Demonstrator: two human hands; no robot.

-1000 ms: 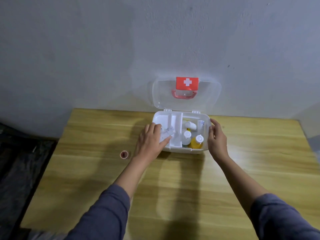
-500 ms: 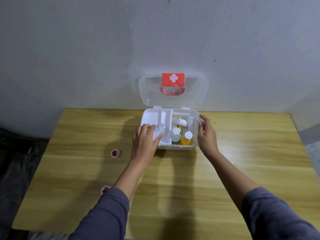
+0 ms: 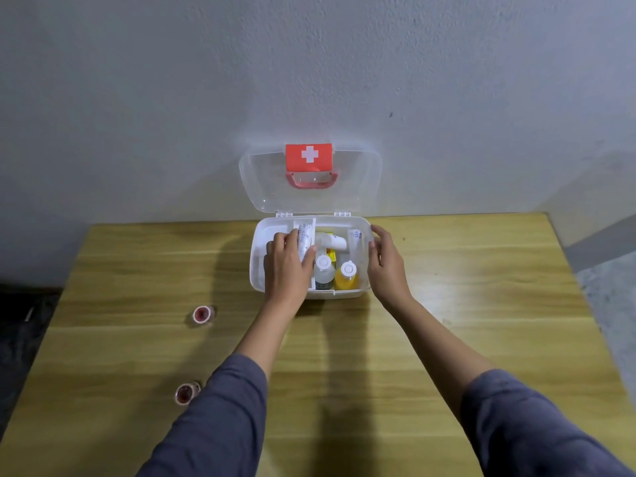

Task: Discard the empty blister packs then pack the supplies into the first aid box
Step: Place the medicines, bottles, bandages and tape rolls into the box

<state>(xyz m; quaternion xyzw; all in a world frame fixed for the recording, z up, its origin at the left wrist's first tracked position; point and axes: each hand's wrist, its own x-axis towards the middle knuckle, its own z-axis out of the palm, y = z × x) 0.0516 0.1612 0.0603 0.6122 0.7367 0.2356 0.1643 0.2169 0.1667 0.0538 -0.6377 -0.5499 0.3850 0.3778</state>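
Pushing the white tube down into the first aid box is the step now, I think. The left hand is inside the box, fingers curled on the tube, w/ the tube lying along the thin wall that splits the box. To do it well, lay the tube flat in the left part so the lid can shut later, & don't knock the wall. The right hand is open, fingers spread, touching the right side of the box to keep it from sliding. The box sits at the far edge of the table, lid up vs. the wall behind. On the right side inside, a clear bottle & a yellow bottle stand up, w/ small white things behind them. Two small red tape rolls wait near the left edge of the table, well apart from the box. Nothing blocks the way to them. No blister packs to see.
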